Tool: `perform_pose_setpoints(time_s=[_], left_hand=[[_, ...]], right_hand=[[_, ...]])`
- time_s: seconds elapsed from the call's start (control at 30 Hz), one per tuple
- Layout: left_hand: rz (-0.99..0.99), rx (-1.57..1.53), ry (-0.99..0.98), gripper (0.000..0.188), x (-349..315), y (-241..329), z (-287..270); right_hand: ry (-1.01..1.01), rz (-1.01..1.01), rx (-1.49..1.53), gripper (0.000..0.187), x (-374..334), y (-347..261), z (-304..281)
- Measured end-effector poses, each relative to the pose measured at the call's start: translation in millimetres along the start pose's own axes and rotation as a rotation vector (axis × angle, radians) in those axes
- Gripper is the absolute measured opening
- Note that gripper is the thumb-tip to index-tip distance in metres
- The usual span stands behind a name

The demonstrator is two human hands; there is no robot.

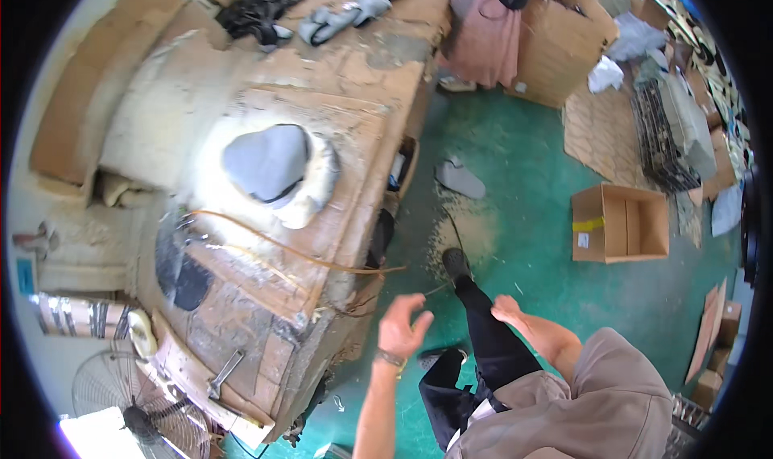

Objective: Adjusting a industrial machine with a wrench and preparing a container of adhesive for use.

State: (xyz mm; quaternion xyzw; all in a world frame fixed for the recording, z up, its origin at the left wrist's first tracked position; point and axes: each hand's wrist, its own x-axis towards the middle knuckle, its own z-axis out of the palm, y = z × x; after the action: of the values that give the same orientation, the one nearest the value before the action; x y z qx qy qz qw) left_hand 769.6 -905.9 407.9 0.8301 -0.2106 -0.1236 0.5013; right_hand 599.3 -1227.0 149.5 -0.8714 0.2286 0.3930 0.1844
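Observation:
My left hand (403,326) is raised beside the worktable's edge, thumb and fingers apart, with nothing visible in it. A strap circles that wrist. My right hand (506,308) is curled closed against my black-trousered leg (503,338); whatever its fingers hold, if anything, is hidden. On the wooden worktable (366,97), a grey cap-like piece (266,161) rests against a pale rounded form (324,177) under bright light. A thin brown tube or cord (298,254) runs across the table and past its edge, close to my left hand.
A wrench (226,374) lies on the table's near end, by a standing fan (137,415). Dark and grey cloths (354,12) sit at the far end. On the green floor are an open cardboard box (620,224), a grey sole-shaped piece (460,178) and a black crate (664,133).

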Motion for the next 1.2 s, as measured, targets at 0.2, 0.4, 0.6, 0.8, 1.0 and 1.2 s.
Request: perform_pose_setpoints(time_s=[0.2,0.4,0.6,0.8,1.0,1.2], left_hand=[[-0.966,0.155,-0.249,0.05,-348,-116,71],[-1.382,0.087,-0.021,0.037,-659,-134,91],[-1.883,-0.611,1.152,0.023,-802,-47,127],[-1.607,-0.962,1.352,0.033,-756,-31,157],[-1.449,-1.113,1.542,0.034,-679,-7,178],[-1.771,-1.105,1.498,0.037,-656,47,183]], right_hand=[[-0.065,0.116,0.06,0.035,-107,0,29],[0.132,-0.206,0.013,0.032,-135,-16,72],[-0.179,-0.562,0.049,0.034,-129,-56,102],[-0.313,-0.778,-0.513,0.034,-181,-213,99],[-0.139,-1.274,-0.184,0.03,-308,-490,147],[-0.135,-1.355,-0.169,0.048,-426,-706,223]])
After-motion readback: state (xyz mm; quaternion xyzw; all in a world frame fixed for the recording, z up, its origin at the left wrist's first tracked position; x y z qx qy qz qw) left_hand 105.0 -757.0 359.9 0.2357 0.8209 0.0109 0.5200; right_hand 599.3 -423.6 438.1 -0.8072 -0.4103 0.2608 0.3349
